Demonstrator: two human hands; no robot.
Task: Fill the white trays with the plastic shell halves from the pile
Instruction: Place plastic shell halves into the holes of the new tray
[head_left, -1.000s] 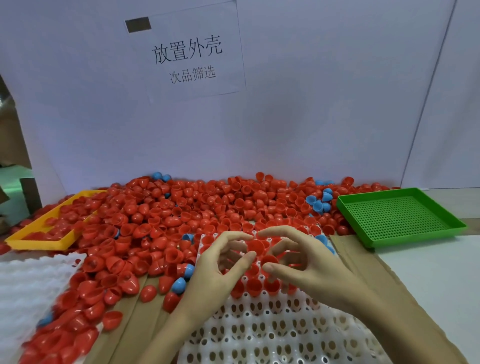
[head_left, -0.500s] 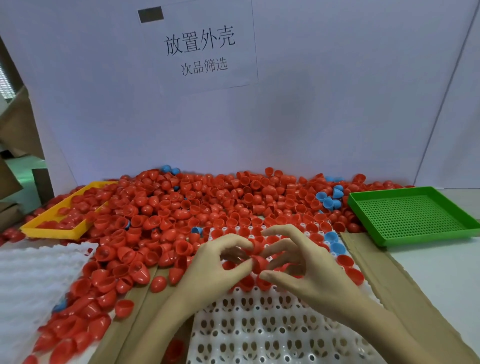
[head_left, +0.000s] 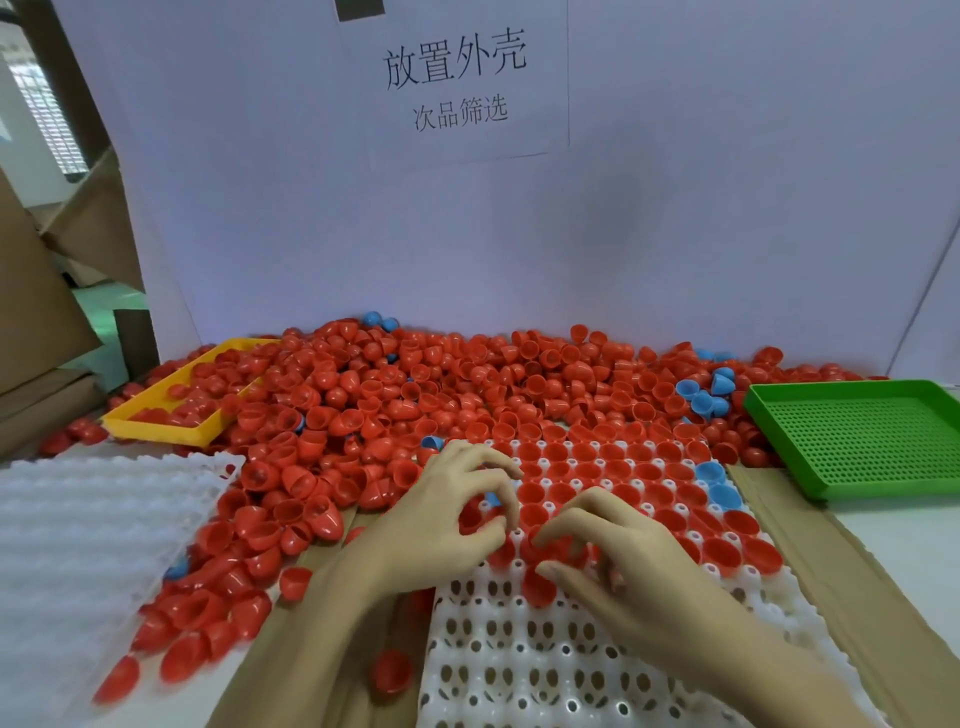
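A big pile of red shell halves (head_left: 415, 395), with a few blue ones (head_left: 701, 400), covers the far side of the table. In front of me lies a white tray (head_left: 571, 660) whose far rows hold red shells and two blue shells (head_left: 719, 486). My left hand (head_left: 441, 525) hovers over the tray's left edge, fingers curled around a red shell (head_left: 470, 519). My right hand (head_left: 618, 551) is beside it, fingertips pinching a red shell (head_left: 537, 587) down at a tray pocket.
A second white tray (head_left: 93, 545) lies at the left. A yellow tray (head_left: 171, 410) sits half buried in shells at the far left, a green perforated tray (head_left: 862, 436) at the right. Brown cardboard (head_left: 831, 571) lies under the tray. A white wall with a sign stands behind.
Both hands have come down from the far rows toward the nearer rows of the tray, and my view has shifted left. The right hand now presses a shell lower on the tray.
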